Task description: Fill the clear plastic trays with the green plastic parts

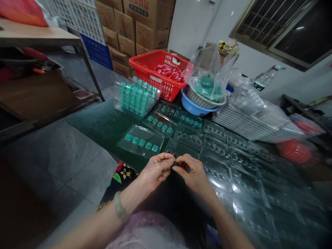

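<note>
Small packing workshop, as I see it from here; printed cartons (127, 31) stacked by the wall; plastic crates (89, 21) alongside; red basket (146, 75) of small pink-red pieces (169, 72); clear trays (216, 147) in rows across a dark green table (95, 119), some filled with teal pieces (142, 142); tiled floor (85, 173).

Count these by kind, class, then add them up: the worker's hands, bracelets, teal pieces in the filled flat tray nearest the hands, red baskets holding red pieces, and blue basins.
Hands, left hand and right hand: 2
Bracelet: 1
Teal pieces in that tray: 5
Red basket: 1
Blue basin: 1
Total: 10
</note>
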Action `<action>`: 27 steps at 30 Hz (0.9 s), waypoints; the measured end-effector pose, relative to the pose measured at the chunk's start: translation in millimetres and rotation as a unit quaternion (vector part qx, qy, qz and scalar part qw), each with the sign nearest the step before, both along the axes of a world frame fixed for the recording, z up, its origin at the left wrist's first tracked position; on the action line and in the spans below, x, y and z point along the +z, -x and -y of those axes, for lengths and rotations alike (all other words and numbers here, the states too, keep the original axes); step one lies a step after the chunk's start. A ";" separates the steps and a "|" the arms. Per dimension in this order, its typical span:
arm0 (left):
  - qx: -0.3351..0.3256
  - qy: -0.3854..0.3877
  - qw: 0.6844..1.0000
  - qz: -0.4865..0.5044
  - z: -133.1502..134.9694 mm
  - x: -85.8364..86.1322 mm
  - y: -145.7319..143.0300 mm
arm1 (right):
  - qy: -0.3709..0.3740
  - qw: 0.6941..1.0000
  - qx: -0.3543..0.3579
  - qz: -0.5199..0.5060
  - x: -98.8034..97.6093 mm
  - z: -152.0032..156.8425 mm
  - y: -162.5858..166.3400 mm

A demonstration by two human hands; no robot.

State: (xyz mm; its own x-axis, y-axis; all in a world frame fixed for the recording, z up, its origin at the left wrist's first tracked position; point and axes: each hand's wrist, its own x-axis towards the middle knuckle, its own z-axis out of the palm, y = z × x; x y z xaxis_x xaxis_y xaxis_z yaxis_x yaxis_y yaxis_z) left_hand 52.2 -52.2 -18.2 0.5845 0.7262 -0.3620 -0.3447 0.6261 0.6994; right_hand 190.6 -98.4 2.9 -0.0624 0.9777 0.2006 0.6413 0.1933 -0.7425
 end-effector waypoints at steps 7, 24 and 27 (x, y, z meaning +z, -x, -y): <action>0.024 0.009 1.000 -0.006 -10.2 1.4 -3.1 | 0.066 0.997 0.025 -0.042 0.3 -29.0 -18.7; 0.043 0.030 0.998 0.033 -20.6 6.4 17.6 | -0.016 0.926 -0.175 0.334 -37.2 -128.7 -46.5; 0.032 0.054 0.996 0.070 -22.6 5.8 15.4 | 0.006 0.927 -0.150 0.343 -35.9 -136.6 -48.5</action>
State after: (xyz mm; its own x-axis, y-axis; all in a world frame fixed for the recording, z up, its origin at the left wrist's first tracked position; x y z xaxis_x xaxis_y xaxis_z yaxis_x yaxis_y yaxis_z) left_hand 36.8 -29.6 -12.5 0.5878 0.7250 -0.3591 -0.4761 0.6688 0.5710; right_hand 239.1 38.2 -33.0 0.1048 0.9736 0.2028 0.9871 -0.0771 -0.1400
